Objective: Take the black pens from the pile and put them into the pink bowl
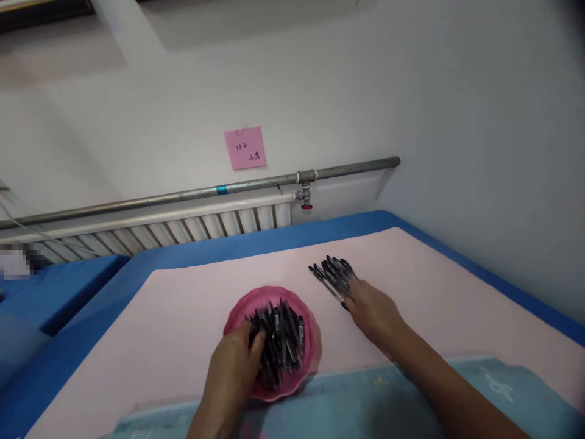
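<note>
A pink bowl (312, 356) with a wavy rim holds many black-capped clear pens (282, 335), lying crosswise on each other. My left hand (235, 360) reaches over the bowl's left side, with thumb and fingers closed on pens there. Its fingertips are partly hidden among them. To the right of the bowl, a bunch of similar pens (333, 274) lies side by side on the pink mat, capped ends fanned toward the wall. My right hand (372, 308) is closed around the near ends of this bunch, and the fingers underneath are hidden.
A pink mat (183, 317) covers the blue table (320, 224). Behind the table run a white radiator (205, 225), a metal pipe (183, 196) and a red-handled valve (306, 207). Light blue patterned cloth (347, 402) lies along the near edge. A pink note (245, 148) hangs on the wall.
</note>
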Demonstrator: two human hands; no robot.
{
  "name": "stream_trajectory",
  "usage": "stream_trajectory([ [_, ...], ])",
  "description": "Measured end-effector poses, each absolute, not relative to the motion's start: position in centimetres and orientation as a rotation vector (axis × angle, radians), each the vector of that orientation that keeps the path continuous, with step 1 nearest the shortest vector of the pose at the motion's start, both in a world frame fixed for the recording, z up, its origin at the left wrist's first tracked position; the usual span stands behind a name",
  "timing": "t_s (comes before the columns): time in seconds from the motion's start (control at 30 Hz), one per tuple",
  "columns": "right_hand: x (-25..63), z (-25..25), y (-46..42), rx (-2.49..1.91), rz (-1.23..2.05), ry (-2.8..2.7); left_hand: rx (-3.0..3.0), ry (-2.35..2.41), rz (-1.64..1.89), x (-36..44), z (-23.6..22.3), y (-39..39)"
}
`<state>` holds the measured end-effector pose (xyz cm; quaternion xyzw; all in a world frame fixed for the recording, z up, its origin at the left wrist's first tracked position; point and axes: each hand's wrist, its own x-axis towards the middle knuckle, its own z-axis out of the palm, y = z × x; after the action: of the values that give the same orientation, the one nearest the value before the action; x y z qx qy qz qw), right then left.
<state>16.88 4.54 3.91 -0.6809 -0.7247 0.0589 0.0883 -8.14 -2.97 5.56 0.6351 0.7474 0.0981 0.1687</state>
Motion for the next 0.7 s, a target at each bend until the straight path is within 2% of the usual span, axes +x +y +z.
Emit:
stream_trajectory([
  [0.53, 17.1, 4.3, 4.1, -2.004, 0.316, -2.129, 1.790, 2.036, 0.408, -7.9, 5.1, -3.1],
  [0.7, 16.6, 5.1, 3.8, -1.904, 0.494, -2.050, 1.661, 1.912, 0.673, -7.8, 5.5, -3.1],
])
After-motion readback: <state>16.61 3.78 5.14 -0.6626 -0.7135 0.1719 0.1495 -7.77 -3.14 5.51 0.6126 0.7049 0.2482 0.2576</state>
